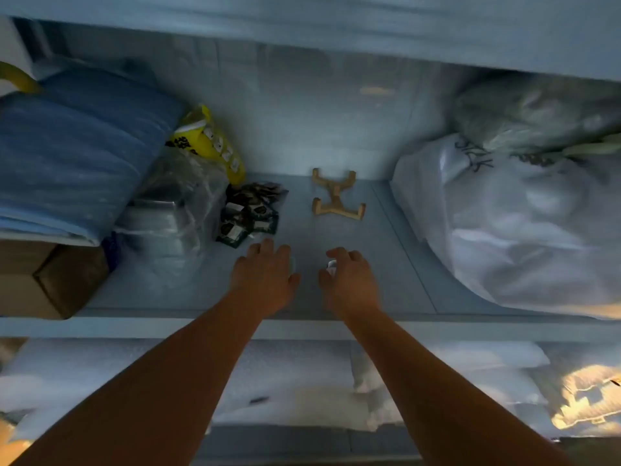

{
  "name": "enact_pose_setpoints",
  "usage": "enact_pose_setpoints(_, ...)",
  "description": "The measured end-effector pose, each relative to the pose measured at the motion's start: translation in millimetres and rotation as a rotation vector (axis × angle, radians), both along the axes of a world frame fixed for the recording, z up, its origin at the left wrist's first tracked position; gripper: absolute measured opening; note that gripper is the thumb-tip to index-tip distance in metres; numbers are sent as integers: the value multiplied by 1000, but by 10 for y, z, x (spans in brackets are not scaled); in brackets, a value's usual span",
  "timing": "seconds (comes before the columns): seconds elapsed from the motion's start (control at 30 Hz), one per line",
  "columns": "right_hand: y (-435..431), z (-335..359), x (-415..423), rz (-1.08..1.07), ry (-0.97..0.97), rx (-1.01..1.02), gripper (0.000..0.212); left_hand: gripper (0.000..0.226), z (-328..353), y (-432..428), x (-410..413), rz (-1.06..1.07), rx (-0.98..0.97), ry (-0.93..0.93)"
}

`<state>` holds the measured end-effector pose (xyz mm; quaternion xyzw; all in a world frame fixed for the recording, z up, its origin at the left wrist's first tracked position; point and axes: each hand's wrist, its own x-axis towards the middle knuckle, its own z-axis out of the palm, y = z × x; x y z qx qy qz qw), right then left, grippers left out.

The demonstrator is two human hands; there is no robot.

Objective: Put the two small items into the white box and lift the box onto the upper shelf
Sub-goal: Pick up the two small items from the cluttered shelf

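Both my hands reach onto the middle shelf [336, 230]. My right hand [349, 280] is curled, with its thumb and fingers closed on a small pale shiny item [331, 266]. My left hand [265, 274] lies palm down on the shelf with its fingers together. A pale sliver [293, 264] shows at that hand's right edge, and I cannot tell whether the hand grips it. No white box shows in this view.
A small wooden stand [336, 196] sits behind my hands, with dark packets [250, 213] to its left. Clear-wrapped bundles [174, 216], a yellow bag [211, 142], blue folded fabric [77, 146] and a cardboard box [43, 277] fill the left. A big white bag [521, 230] fills the right.
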<state>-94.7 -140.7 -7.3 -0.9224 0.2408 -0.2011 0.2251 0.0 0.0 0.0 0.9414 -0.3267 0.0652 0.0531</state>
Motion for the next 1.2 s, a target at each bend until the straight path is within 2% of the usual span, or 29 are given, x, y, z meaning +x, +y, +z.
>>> enact_pose_setpoints(0.23,-181,-195,218,15,68,-75,42,69,-168,-108,112,32,-34,98)
enact_pose_setpoints(0.53,-290,-366,314,34,52,-74,44,73,-236,-299,155,136,85,120)
enact_pose_setpoints(0.77,-248,-446,280,52,40,-23,50,73,-317,-335,172,157,174,46)
enact_pose_setpoints(1.2,-349,-337,170,40,56,15,54,62,-270,-324,123,9,38,-91)
